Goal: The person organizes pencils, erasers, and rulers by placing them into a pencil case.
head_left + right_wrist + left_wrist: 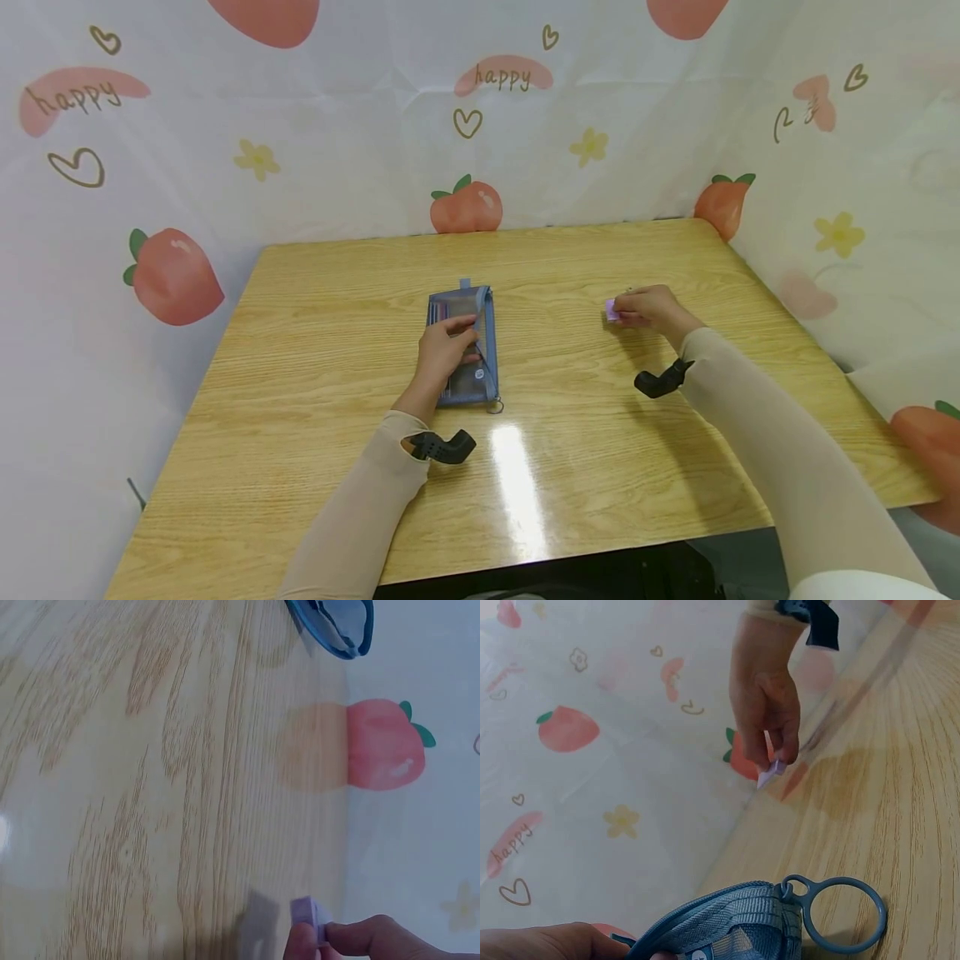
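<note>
A blue mesh zip pouch [460, 389] lies on the table with its zip side open and facing right; slim items show dimly through the mesh. My left hand [442, 350] is on it, thumb and fingers pinching the edge of the opening. In the left wrist view a ring [845, 915] hangs from the pouch's end. Off to the right, my right hand [654, 308] pinches a small light-purple block [303, 910] between thumb and fingers, just above the table. Its exact kind cannot be told.
The wood-grain table [322, 333] meets a white cloth [360, 158] printed with peaches at its back and sides. A bright light reflection lies on the tabletop near the front. Each wrist carries a black camera mount [660, 382].
</note>
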`<action>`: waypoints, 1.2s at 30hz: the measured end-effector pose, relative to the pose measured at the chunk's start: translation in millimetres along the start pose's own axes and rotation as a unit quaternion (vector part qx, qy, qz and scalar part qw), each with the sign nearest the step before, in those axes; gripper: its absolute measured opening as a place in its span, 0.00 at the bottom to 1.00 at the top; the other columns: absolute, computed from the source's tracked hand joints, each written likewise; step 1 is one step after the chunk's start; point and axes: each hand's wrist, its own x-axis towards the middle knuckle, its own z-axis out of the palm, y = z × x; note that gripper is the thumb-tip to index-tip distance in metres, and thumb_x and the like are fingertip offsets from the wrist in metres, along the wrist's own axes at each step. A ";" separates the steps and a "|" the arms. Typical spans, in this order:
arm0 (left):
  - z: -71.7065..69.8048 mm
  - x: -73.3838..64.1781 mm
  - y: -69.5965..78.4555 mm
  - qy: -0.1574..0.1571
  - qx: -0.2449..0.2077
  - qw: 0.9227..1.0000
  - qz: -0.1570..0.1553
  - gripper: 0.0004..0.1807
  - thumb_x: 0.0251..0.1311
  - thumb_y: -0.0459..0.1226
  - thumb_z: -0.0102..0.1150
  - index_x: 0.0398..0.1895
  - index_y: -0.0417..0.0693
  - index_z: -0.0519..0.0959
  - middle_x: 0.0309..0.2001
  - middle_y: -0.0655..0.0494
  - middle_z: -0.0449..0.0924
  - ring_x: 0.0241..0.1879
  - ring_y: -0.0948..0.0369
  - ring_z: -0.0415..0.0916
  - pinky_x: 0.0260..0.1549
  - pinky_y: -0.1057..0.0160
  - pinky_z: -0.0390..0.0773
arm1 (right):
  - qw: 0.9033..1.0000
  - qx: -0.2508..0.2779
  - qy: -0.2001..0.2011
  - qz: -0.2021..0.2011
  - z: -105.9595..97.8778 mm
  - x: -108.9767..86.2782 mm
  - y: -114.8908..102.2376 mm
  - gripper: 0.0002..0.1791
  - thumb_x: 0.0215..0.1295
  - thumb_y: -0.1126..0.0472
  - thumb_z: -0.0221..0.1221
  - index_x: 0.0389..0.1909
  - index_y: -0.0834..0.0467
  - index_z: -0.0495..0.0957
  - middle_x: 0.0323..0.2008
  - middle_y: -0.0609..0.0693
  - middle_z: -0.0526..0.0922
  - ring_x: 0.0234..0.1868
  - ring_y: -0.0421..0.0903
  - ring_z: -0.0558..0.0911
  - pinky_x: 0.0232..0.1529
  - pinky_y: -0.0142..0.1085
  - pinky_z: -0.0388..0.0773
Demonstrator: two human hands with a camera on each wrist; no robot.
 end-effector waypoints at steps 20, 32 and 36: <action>-1.0 0.7 0.6 0.004 -0.006 1.000 -0.009 0.18 0.53 0.30 0.57 0.50 0.45 0.77 0.43 0.49 0.75 0.38 0.54 0.78 0.27 0.64 0.83 | 0.999 -0.009 -0.031 0.008 41.3 -2.9 -12.9 0.24 0.56 0.71 0.55 0.55 0.74 0.65 0.31 0.53 0.76 0.29 0.42 0.80 0.48 0.40 0.76; 0.0 0.0 1.7 -0.002 -0.009 1.000 -0.005 0.18 0.53 0.30 0.56 0.50 0.45 0.77 0.44 0.48 0.75 0.39 0.51 0.77 0.26 0.64 0.82 | 0.999 0.004 -0.046 -0.002 54.2 8.6 -4.3 0.22 0.58 0.71 0.54 0.54 0.74 0.65 0.34 0.53 0.75 0.32 0.43 0.79 0.53 0.43 0.73; 0.2 0.0 1.7 -0.001 -0.010 1.000 -0.006 0.18 0.53 0.29 0.56 0.50 0.45 0.77 0.44 0.48 0.75 0.39 0.51 0.78 0.26 0.64 0.82 | 0.998 0.021 -0.051 0.003 60.0 12.1 -2.7 0.22 0.58 0.71 0.54 0.53 0.73 0.65 0.29 0.51 0.77 0.29 0.42 0.79 0.51 0.42 0.74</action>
